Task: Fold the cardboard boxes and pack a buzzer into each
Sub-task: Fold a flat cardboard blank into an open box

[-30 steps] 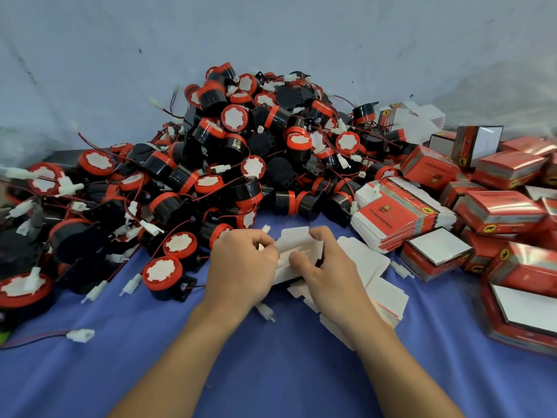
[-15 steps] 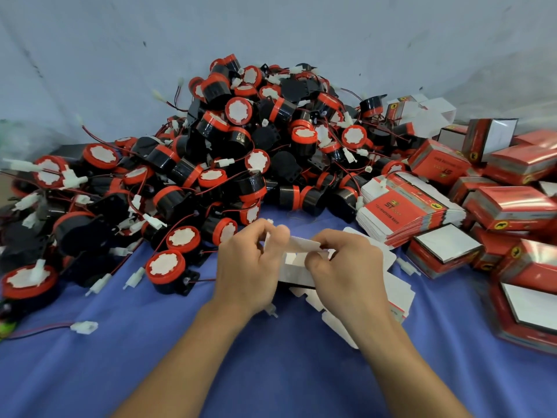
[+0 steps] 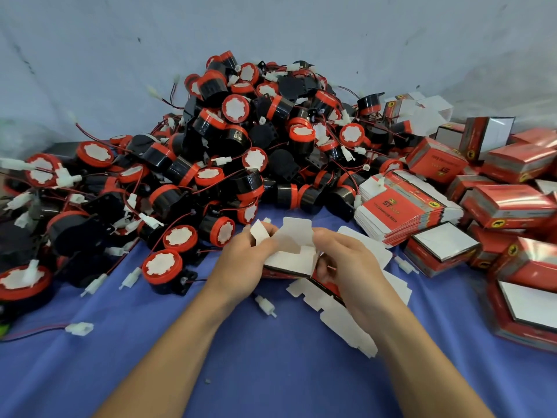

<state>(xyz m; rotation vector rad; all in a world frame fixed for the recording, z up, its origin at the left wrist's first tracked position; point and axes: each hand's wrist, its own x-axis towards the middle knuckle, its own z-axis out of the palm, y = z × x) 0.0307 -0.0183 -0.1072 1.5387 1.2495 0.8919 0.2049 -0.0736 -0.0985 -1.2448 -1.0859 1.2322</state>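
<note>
My left hand [image 3: 241,260] and my right hand [image 3: 346,263] both grip one small cardboard box [image 3: 291,256], white inside and red outside, held just above the blue cloth [image 3: 271,372]. Its white flaps stand up between my fingers; my left thumb and fingers pinch a side flap. A big heap of black-and-red buzzers [image 3: 241,146] with red wires and white plugs lies right behind my hands. Flat unfolded boxes [image 3: 340,315] lie under my right wrist.
A banded stack of flat red boxes [image 3: 401,209] sits right of the heap. Folded red boxes [image 3: 512,206] crowd the right side, some open-topped. Loose white plugs [image 3: 265,306] lie on the cloth. A pale wall stands behind.
The flat white blank has been lifted and opened up into a box shape. My left fingers have shifted onto a side flap and my right hand curled round the right end.
</note>
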